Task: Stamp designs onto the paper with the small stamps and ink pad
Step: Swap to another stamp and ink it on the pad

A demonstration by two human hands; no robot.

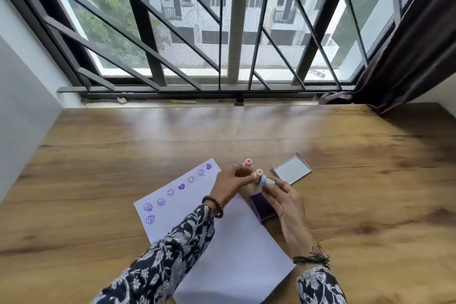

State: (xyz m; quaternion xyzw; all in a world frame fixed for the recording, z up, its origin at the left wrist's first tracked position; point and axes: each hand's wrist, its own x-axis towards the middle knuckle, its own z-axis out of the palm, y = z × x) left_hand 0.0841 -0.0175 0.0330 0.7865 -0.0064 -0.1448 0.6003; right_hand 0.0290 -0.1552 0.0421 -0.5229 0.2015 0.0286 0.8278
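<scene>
While the left hand pinched a pink stamp and the right hand gripped a blue stamp just above the purple ink pad, these light, rigid plastic stamps looked best held by their barrels, with the paper under the left wrist.

Soft daylight through barred window; pale glare on wooden tabletop. Edges bow from wide-angle lens. Overall slightly blurred.

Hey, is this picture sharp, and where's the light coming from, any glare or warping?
Head view: daylight enters through the window ahead; soft glare streaks the wooden table near the sill; wide-angle lens bows the window bars outward; the hands and stamps look slightly motion-blurred.
</scene>
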